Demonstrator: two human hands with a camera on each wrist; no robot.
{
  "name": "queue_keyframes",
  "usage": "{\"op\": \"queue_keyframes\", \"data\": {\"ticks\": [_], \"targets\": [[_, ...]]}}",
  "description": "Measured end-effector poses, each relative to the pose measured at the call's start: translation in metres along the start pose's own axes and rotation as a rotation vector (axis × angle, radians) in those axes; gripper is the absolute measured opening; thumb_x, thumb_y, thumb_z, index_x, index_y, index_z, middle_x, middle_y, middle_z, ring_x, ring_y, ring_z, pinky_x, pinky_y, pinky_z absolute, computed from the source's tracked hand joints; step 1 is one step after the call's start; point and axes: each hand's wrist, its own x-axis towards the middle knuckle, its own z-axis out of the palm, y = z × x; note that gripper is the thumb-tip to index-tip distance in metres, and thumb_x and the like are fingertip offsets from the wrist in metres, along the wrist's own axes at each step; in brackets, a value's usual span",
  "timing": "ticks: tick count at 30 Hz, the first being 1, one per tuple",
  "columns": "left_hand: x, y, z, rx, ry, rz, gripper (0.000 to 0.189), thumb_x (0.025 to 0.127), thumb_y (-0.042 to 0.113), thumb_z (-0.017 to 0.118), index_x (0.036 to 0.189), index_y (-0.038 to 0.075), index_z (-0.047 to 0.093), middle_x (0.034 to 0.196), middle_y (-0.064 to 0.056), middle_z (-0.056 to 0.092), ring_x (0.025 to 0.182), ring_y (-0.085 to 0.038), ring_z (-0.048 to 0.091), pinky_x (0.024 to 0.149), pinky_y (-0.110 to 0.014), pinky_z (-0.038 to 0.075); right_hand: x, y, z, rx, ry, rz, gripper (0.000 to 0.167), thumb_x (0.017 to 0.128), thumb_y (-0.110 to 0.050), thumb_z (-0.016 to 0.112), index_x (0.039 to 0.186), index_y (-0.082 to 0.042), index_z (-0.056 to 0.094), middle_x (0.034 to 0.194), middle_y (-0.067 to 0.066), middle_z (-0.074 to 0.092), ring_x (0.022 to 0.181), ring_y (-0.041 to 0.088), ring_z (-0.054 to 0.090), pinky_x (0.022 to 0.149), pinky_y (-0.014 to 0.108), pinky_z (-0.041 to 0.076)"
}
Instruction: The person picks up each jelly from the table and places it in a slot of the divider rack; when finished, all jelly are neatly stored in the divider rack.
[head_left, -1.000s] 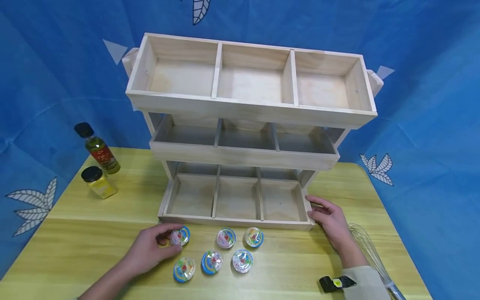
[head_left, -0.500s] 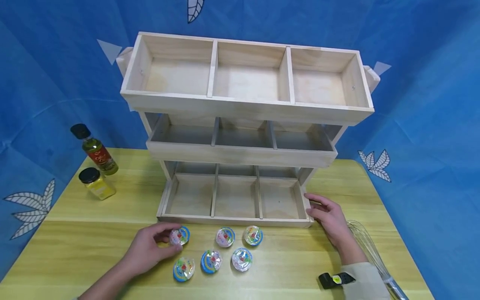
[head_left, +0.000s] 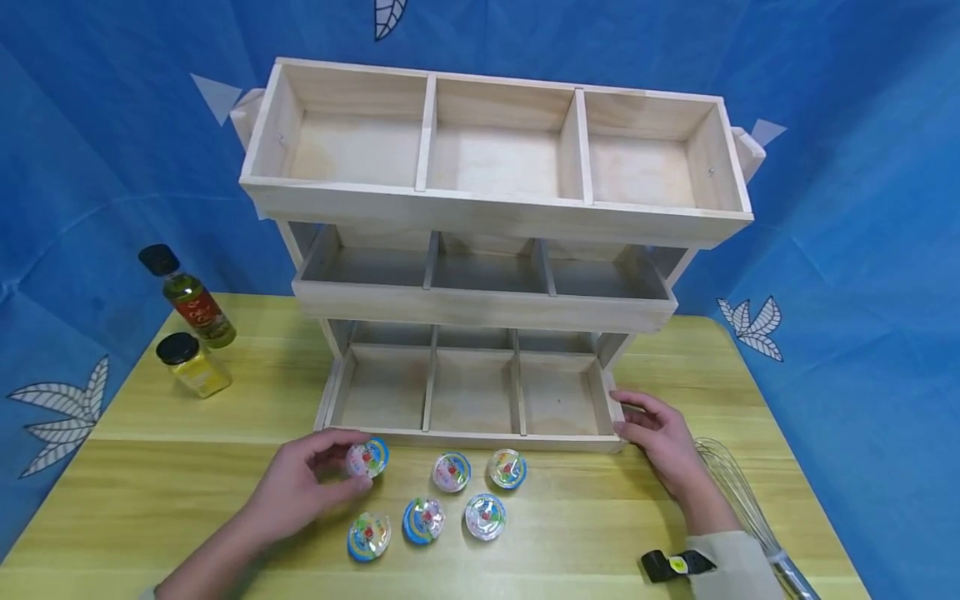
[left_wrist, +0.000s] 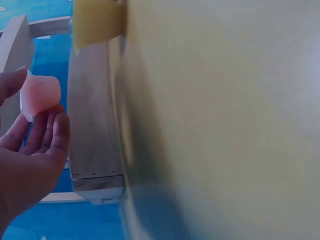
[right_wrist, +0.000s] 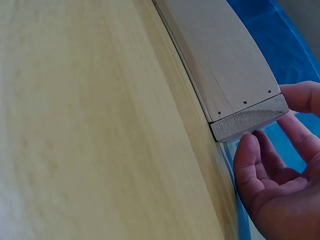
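Note:
My left hand (head_left: 296,479) pinches a small jelly cup (head_left: 367,458) with a printed foil lid, just in front of the wooden rack's lower left corner. In the left wrist view, the pink jelly cup (left_wrist: 42,95) sits between thumb and fingers, off the tabletop. Several more jelly cups (head_left: 452,472) lie lid up on the table before the rack. My right hand (head_left: 660,442) rests its fingertips against the right end of the bottom tier of the rack (head_left: 480,442). The right wrist view has the thumb at that corner (right_wrist: 250,117) and the other fingers loosely bent.
The rack has three tiers, each split into three compartments, with the upper trays overhanging the back of the bottom one. A green bottle (head_left: 197,304) and a black-lidded yellow jar (head_left: 193,365) stand at left. A whisk (head_left: 750,508) lies beside my right forearm.
My left hand has lifted the jelly cup and moved it slightly forward, toward the rack. The right hand stays at the rack's corner. The head view has shifted a little.

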Motion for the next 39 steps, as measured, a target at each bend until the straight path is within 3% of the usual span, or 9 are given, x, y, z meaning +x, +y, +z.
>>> {"op": "queue_keyframes", "data": {"ticks": [9, 16, 21, 28, 35, 39], "targets": [[0.029, 0.009, -0.004, -0.105, 0.047, -0.005, 0.043, 0.079, -0.004, 0.082, 0.120, -0.001, 0.066, 0.114, -0.014, 0.065, 0.102, -0.019, 0.062, 0.091, -0.026, 0.052, -0.001, 0.001, -0.003, 0.076, -0.037, -0.043, 0.042, 0.089, 0.007, 0.068, 0.129, 0.013, 0.056, 0.120, 0.008, 0.060, 0.097, 0.017, 0.062, 0.075, 0.028, 0.058], [0.057, 0.012, -0.003, -0.159, 0.107, -0.061, 0.044, 0.080, -0.007, 0.079, 0.121, -0.005, 0.065, 0.111, -0.021, 0.062, 0.098, -0.020, 0.064, 0.080, -0.025, 0.056, 0.001, -0.001, -0.004, 0.093, -0.032, -0.037, 0.042, 0.088, 0.008, 0.069, 0.127, 0.013, 0.057, 0.116, 0.007, 0.062, 0.095, 0.017, 0.063, 0.073, 0.027, 0.057], [0.075, 0.008, 0.001, -0.122, 0.127, -0.105, 0.045, 0.079, -0.003, 0.081, 0.122, -0.003, 0.066, 0.112, -0.019, 0.063, 0.096, -0.021, 0.064, 0.078, -0.024, 0.056, 0.001, -0.003, -0.004, 0.096, -0.033, -0.033, 0.041, 0.088, 0.007, 0.068, 0.127, 0.013, 0.057, 0.116, 0.006, 0.062, 0.094, 0.017, 0.062, 0.073, 0.026, 0.057], [0.097, -0.003, 0.012, -0.121, 0.150, -0.178, 0.047, 0.079, -0.001, 0.082, 0.122, -0.007, 0.064, 0.116, -0.023, 0.061, 0.099, -0.032, 0.066, 0.080, -0.026, 0.057, 0.000, -0.003, -0.003, 0.088, -0.027, -0.017, 0.042, 0.088, 0.007, 0.069, 0.128, 0.013, 0.056, 0.117, 0.008, 0.061, 0.096, 0.017, 0.062, 0.074, 0.027, 0.057], [0.114, -0.017, 0.019, 0.065, 0.179, -0.155, 0.046, 0.076, 0.006, 0.085, 0.118, -0.004, 0.068, 0.105, -0.017, 0.069, 0.094, -0.031, 0.068, 0.081, -0.036, 0.057, -0.002, -0.002, -0.003, 0.090, -0.025, -0.005, 0.042, 0.088, 0.007, 0.068, 0.128, 0.013, 0.055, 0.116, 0.010, 0.060, 0.096, 0.017, 0.063, 0.074, 0.028, 0.057], [0.119, -0.025, 0.018, 0.144, 0.179, -0.174, 0.049, 0.075, 0.011, 0.087, 0.118, 0.000, 0.069, 0.101, -0.012, 0.070, 0.091, -0.028, 0.067, 0.080, -0.040, 0.057, -0.002, -0.002, -0.001, 0.092, -0.022, 0.016, 0.043, 0.088, 0.007, 0.068, 0.128, 0.013, 0.055, 0.116, 0.008, 0.060, 0.096, 0.017, 0.062, 0.075, 0.028, 0.057]]}}
